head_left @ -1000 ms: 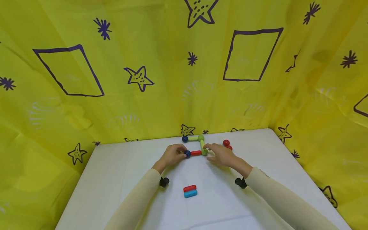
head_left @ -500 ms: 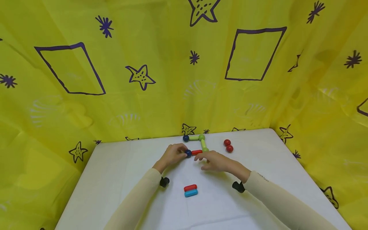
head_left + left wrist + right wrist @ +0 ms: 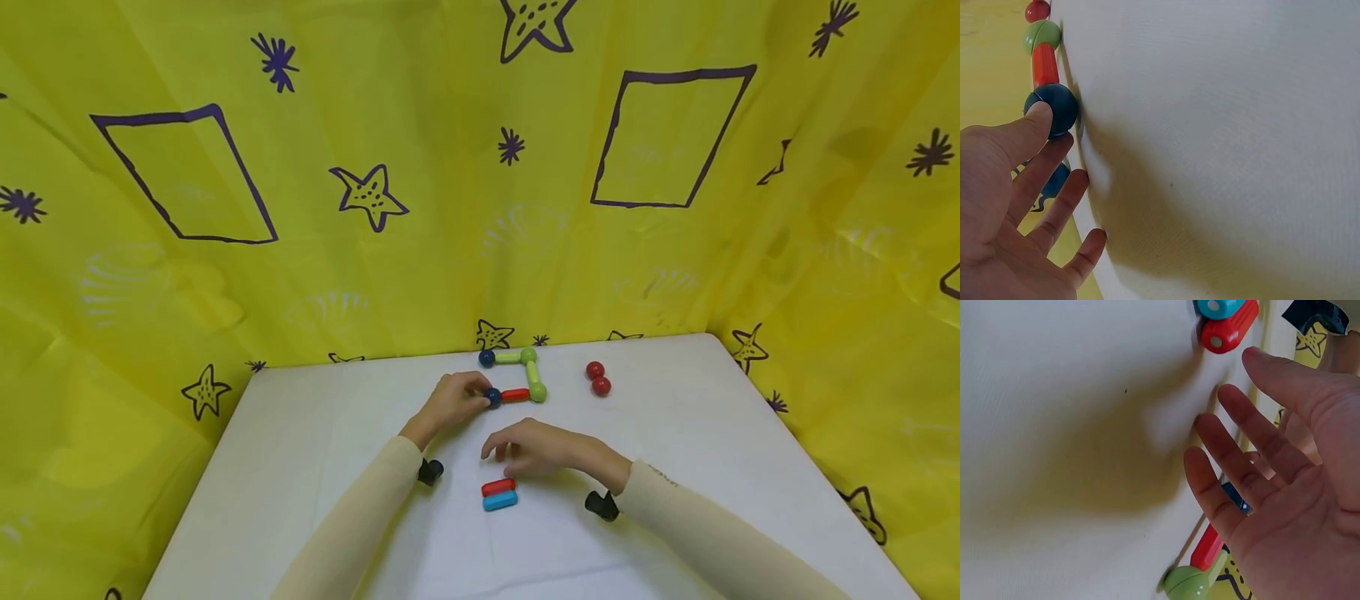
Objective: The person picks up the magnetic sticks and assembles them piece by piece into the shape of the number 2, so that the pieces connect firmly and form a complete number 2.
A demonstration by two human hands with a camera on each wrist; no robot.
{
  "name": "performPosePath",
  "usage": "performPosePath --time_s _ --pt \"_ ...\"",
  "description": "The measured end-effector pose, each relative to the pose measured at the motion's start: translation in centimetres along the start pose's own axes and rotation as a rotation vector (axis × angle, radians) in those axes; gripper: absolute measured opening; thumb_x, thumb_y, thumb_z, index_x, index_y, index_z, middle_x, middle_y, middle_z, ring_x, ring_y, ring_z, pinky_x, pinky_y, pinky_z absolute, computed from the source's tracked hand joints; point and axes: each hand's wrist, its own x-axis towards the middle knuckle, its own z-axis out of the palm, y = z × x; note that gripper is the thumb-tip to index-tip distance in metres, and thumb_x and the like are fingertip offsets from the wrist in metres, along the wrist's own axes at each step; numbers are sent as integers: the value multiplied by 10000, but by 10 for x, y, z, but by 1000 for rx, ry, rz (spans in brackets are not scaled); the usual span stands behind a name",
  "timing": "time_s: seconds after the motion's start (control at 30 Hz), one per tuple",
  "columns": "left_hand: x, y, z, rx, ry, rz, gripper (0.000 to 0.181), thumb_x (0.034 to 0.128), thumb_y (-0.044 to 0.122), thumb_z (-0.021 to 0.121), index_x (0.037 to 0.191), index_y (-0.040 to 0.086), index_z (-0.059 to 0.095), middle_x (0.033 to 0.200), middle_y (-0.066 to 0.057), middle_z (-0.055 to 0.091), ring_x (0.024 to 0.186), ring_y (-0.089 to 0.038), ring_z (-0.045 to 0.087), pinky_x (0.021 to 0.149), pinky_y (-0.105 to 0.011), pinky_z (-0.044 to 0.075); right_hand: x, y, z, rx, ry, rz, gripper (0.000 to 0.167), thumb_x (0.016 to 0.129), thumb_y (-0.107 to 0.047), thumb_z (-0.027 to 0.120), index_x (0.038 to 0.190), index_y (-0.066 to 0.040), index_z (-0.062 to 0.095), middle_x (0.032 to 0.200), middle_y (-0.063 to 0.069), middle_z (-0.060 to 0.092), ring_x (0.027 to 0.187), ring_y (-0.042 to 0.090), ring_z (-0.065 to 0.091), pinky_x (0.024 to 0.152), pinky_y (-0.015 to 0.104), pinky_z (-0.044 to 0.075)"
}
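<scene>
Plainly, the work centred on the near blue ball (image 3: 492, 397), which sat on the white table (image 3: 300, 483) at the near end of a three-sided chain, with thumb and forefinger of the left hand (image 3: 453, 402) pinching it and the other fingers spread free. A red rod (image 3: 515, 395) ran from it to the near green ball (image 3: 538, 392); a green rod (image 3: 533, 372) led on to the far green ball (image 3: 528, 356), and a second green rod (image 3: 507, 358) ended at the far blue ball (image 3: 487, 358). If the left hand twisted or tugged, the joints might have parted or the chain swung out of square, since no fingers steadied its other corners.

Nearer the person, the right hand (image 3: 536, 450) held nothing; its fingers were loosely bent and apart, the thumb tip close to the loose red stick (image 3: 498, 487), though whether they touched could not be told. The light-blue stick (image 3: 500, 501) lay alongside that one, so a careless pinch risked catching both or knocking one away. Right of the chain, a red ball (image 3: 596, 369) and a second red ball (image 3: 602, 386) lay side by side; being round, they could probably have rolled if a sleeve or hand brushed them.
</scene>
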Motion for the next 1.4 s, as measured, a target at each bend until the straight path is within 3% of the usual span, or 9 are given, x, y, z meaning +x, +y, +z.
performPosePath --time_s 0.2,0.5,0.7,0.83,1.1,1.27,1.4 --pt "0 -1 1 -2 12 27 161 938 79 749 1098 77 735 1068 -46 754 991 -226 679 926 -399 542 4 -6 5 28 -45 -13 283 948 -57 714 1208 -169 700 1030 -9 714 853 47 588 828 222 508" --pt "0 -1 1 -14 9 -6 159 940 94 750 1099 91 737 1077 -35 751 1010 -225 676 944 -404 537 5 -14 8 33 -113 -15 308 949 0 689 1199 -177 727 982 -59 696 834 35 575 810 203 498" --pt "1 -1 2 -9 20 7 150 933 90 756 1082 91 743 1056 -30 755 1004 -230 681 928 -411 541 5 -17 7 3 -134 -49 319 949 30 676 1189 -168 747 940 -59 679 826 40 557 794 194 487" --pt "1 -1 2 -10 17 -8 155 936 100 756 1090 98 742 1070 -23 753 1011 -217 676 931 -403 540 4 -19 6 -27 -125 -37 323 947 35 674 1187 -166 753 949 -61 666 830 31 548 806 195 482" --pt "0 -1 2 4 20 -1 158 933 98 756 1090 89 743 1067 -32 757 1004 -227 680 928 -405 541 2 -18 4 -96 -66 59 294 950 16 686 1179 -160 743 963 -32 639 838 79 549 821 220 487" --pt "-1 -1 2 -4 6 -27 169 943 112 750 1112 105 735 1094 -24 750 1012 -209 660 935 -389 531 1 -17 4 -94 -41 108 295 945 6 697 1181 -170 718 980 -20 652 844 83 551 823 227 498" --pt "-1 0 2 -1 6 -14 161 950 112 742 1110 101 735 1093 -27 753 1018 -213 664 938 -399 532 0 -13 4 -58 -10 125 289 945 -10 704 1176 -185 705 999 -16 688 819 80 565 802 225 504"
